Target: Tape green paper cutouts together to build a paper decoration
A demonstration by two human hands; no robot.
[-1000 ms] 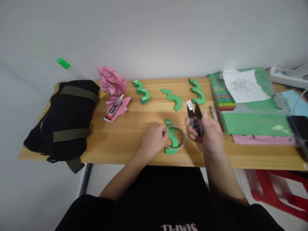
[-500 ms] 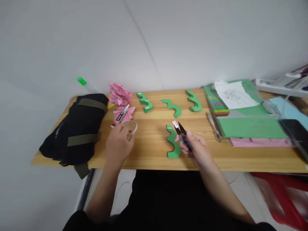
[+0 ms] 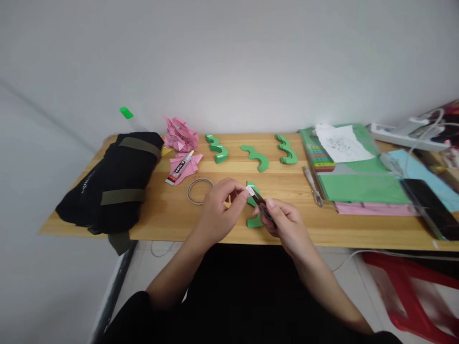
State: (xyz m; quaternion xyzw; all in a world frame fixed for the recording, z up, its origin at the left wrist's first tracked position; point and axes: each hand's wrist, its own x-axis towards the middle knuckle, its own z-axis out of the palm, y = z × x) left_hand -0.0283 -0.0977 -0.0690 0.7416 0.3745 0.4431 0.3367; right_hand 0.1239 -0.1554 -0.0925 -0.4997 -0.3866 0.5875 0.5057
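Note:
My right hand (image 3: 285, 225) is closed around small black thread snips (image 3: 261, 204), whose tip carries a white piece of tape (image 3: 250, 191). My left hand (image 3: 220, 210) pinches that white tape at the snips' tip with thumb and forefinger. Both hands hover over a green S-shaped paper piece (image 3: 254, 220) near the table's front edge. A roll of tape (image 3: 199, 190) lies flat on the wooden table (image 3: 165, 212), left of my left hand.
Three more green S-shaped stacks (image 3: 255, 157) lie in a row at the back. A glue tube (image 3: 180, 167) rests on pink paper scraps. A black bag (image 3: 114, 179) sits at the left. Coloured paper sheets (image 3: 362, 187), a pen (image 3: 311, 185) and a phone (image 3: 428, 205) lie at the right.
My left hand set the tape roll down at the left and came back to the snips, pinching the white tape at their tip. My right hand stayed on the snips.

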